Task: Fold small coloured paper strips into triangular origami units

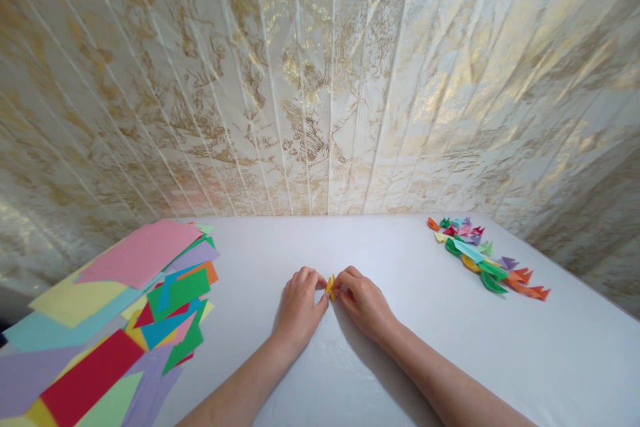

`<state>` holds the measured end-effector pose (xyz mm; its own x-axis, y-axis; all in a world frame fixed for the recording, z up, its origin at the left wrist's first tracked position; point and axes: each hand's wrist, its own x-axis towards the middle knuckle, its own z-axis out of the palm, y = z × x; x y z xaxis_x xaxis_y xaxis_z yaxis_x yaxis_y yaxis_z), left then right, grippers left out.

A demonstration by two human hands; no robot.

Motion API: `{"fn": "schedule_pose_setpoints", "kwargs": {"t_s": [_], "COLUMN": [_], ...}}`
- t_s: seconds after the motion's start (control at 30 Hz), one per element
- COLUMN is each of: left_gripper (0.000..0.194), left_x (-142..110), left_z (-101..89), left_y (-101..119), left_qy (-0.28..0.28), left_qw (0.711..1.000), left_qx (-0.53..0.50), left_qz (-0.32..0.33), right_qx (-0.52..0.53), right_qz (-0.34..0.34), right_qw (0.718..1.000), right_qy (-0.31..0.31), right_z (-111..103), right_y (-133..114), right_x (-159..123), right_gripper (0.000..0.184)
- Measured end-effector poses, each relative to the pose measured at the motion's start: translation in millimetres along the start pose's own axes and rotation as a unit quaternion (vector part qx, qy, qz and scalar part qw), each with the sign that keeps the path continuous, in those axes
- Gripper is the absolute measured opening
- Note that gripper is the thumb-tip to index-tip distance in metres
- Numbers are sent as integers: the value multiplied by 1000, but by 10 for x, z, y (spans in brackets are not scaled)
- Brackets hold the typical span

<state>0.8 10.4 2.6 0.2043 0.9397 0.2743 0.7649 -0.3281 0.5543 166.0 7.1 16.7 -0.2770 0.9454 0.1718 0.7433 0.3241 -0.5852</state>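
A small piece of folded yellow paper (pixel 331 287) is pinched between my two hands over the middle of the white table. My left hand (pixel 303 297) has its fingertips and thumb closed on the paper's left side. From the right, my right hand (pixel 361 300) grips the other side with thumb and fingers. Only a narrow part of the yellow paper shows between the fingertips, so its full shape is hidden.
Coloured paper sheets and smaller cut pieces overlap on the left, among them a pink sheet (pixel 145 253) and a red sheet (pixel 93 377). Several folded paper figures (pixel 470 250) lie in a cluster at the back right. A gold-patterned curtain (pixel 310 93) hangs behind the table (pixel 280 240).
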Motion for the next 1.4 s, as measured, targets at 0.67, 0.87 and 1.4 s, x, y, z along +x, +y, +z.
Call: {"fn": "schedule_pose_setpoints", "kwargs": {"t_s": [0.67,0.87,1.4], "left_gripper": [12,12,16], "left_x": [-5,-15,-9], "left_z": [-22,-21,-18], "left_y": [-5,1,-19], "left_qy": [-5,-6,-9], "left_qw": [999,999,999], "left_qx": [-45,-39,-44], "left_qz": [14,18,22], "right_qx": [65,4,34], "right_qz": [-1,6,-13], "right_qw": [998,1000,999], "right_qy": [-16,-30,-25], "right_z": [-60,-73,-32], "right_y": [86,-28,69], "right_x": [43,25,41], "right_gripper": [28,15,28]}}
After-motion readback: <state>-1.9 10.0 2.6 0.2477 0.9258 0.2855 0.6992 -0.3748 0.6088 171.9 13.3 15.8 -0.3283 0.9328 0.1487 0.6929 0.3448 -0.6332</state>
